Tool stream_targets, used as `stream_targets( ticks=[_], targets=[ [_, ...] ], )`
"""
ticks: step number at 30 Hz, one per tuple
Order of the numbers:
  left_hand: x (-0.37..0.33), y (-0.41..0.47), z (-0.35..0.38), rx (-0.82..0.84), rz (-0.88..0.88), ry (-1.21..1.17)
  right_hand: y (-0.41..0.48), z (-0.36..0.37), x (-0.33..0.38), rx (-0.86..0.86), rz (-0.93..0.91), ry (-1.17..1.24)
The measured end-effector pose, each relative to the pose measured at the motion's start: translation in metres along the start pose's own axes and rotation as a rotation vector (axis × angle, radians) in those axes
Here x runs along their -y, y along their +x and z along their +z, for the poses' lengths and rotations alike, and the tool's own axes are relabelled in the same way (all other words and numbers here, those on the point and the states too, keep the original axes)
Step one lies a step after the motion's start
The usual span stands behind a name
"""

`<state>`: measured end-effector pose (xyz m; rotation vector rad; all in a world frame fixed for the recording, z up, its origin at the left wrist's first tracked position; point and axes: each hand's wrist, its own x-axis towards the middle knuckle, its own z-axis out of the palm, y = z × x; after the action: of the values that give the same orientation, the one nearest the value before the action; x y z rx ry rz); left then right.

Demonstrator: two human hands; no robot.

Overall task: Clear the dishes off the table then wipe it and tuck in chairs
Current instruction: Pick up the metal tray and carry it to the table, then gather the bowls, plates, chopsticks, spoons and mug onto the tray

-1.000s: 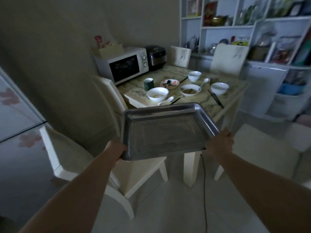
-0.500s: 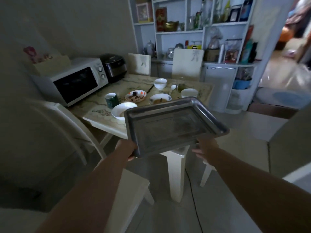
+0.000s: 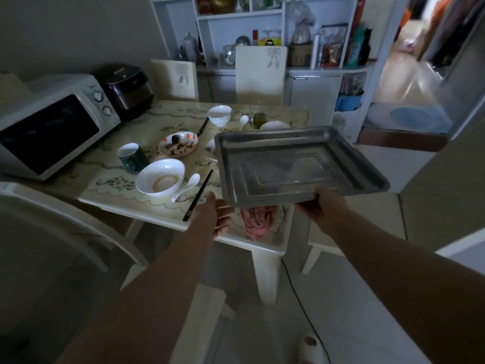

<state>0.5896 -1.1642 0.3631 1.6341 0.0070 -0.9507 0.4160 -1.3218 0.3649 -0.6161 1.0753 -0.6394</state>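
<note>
I hold a shallow metal tray (image 3: 296,166) over the near right part of the patterned table (image 3: 123,195). My right hand (image 3: 324,207) grips its near edge; my left hand (image 3: 219,216) is at its near left corner, fingers underneath. On the table stand a white bowl (image 3: 160,179) with a spoon (image 3: 187,183) and chopsticks (image 3: 198,198), a green mug (image 3: 132,157), a dirty plate (image 3: 178,144), a far bowl (image 3: 220,115) and a pink cloth (image 3: 258,220). Two more bowls are partly hidden behind the tray.
A microwave (image 3: 52,127) and a rice cooker (image 3: 126,88) take up the table's left side. Chairs stand at the near left (image 3: 52,232), the far side (image 3: 259,72) and the right (image 3: 322,248). Shelves line the back wall. A cable (image 3: 296,290) runs across the floor.
I have come closer to the table. The tray has moved forward and right, from in front of the table to above its near right corner. The pink cloth has come into sight.
</note>
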Motion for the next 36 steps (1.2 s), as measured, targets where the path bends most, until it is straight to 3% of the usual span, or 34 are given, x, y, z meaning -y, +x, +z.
stream_targets(
  ticks=[2, 6, 12, 17, 19, 27, 31, 34, 36],
  targets=[
    [0.003, 0.013, 0.014, 0.027, -0.031, 0.116, 0.008, -0.003, 0.010, 0.011, 0.017, 0.078],
    [0.016, 0.045, 0.042, 0.042, 0.009, 0.662, 0.027, -0.014, 0.025, 0.010, 0.053, 0.098],
    [0.035, 0.076, 0.088, 0.187, 0.213, 1.002, 0.059, -0.045, 0.045, -0.063, 0.074, -0.066],
    [0.061, 0.100, 0.102, 0.092, 0.254, 1.524, 0.080, -0.063, 0.056, -0.111, 0.076, -0.167],
    [0.064, 0.104, 0.101, 0.060, 0.294, 1.619, 0.084, -0.066, 0.058, -0.125, 0.083, -0.177],
    [0.054, 0.098, 0.063, 0.061, 0.461, 1.569, 0.073, -0.062, 0.043, -0.112, 0.123, -0.160],
    [0.031, 0.089, 0.020, -0.248, 0.194, 1.068, 0.059, -0.058, 0.024, -0.120, 0.125, -0.175],
    [0.006, 0.078, 0.000, -0.374, 0.258, 0.667, 0.044, -0.051, 0.005, -0.144, 0.139, -0.207],
    [-0.012, 0.067, -0.008, -0.412, 0.323, 0.524, 0.033, -0.046, -0.008, -0.147, 0.145, -0.236]
  ],
)
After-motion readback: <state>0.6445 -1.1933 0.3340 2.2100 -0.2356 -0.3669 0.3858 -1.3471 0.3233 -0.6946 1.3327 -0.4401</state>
